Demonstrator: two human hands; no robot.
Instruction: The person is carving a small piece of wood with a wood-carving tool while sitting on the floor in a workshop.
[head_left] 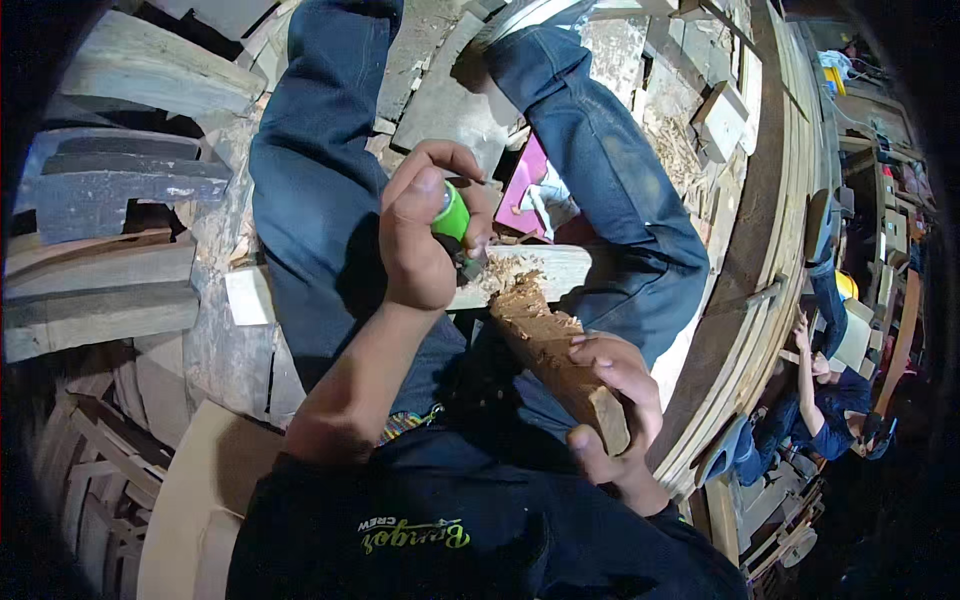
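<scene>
My left hand (418, 235) is closed round a green hand tool (453, 215) with a dark lower end. My fingers hide much of it, so its kind is unclear. That dark end is down at a pale wooden board (570, 265) lying across between my legs. Shavings (510, 268) are heaped on the board. My right hand (622, 390) grips a brown wooden block (545, 345), fingers over one side and thumb by its flat near end. The block's far end is rough and chipped and rests at the board, beside the shavings and just right of the tool.
Stacked timber pieces (120, 200) stand at the left. A pink panel (520, 190) and a crumpled white cloth (550, 200) lie between my legs. Wood scraps (720, 120) and shavings cover the ground. Long planks (770, 270) curve along the right; beyond them sits another person (830, 400).
</scene>
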